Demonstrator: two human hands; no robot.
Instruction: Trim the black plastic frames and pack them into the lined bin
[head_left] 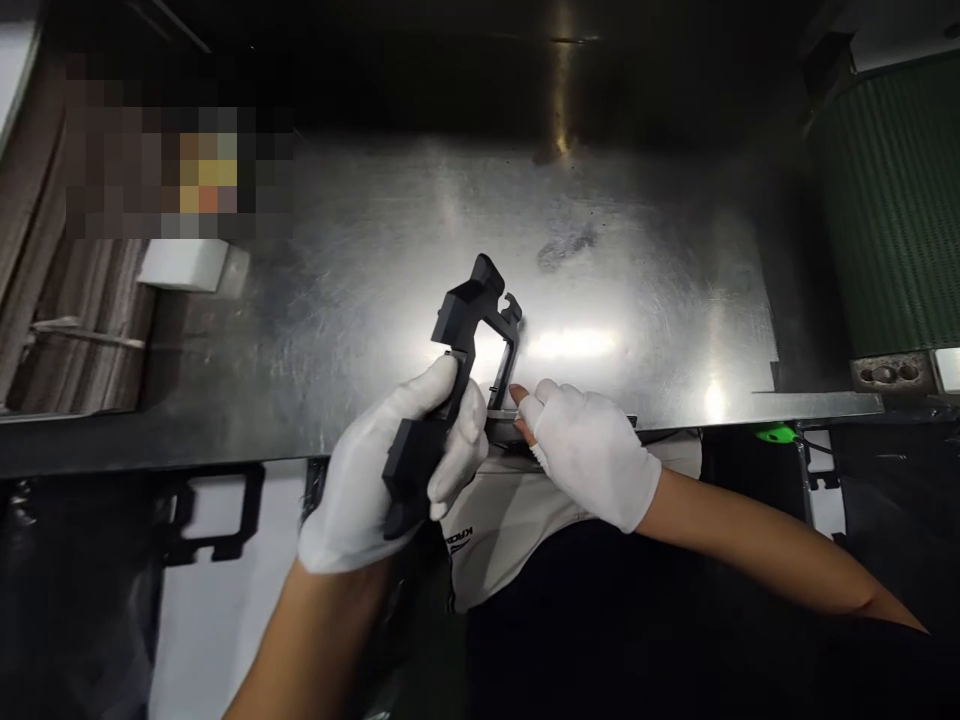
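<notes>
A black angular frame-like part (469, 310) is held upright and tilted over the front edge of the metal table (652, 290). My left hand (382, 460), in a white glove, is wrapped round its lower left side, thumb on top and fingers behind. My right hand (589, 445), gloved with bare thumb and fingertip showing, is closed beside the part's lower right end. A thin grey object (502, 428) lies by its fingertips, partly hidden; whether the right fingers grip it or the black part is unclear.
Stacked cardboard (82, 330) stands at the left, beside a white block (184, 264). A green ribbed surface (892, 210) is at the right. Below the table edge, similar black parts (251, 505) show at the left, and a bright green item (777, 434) at the right.
</notes>
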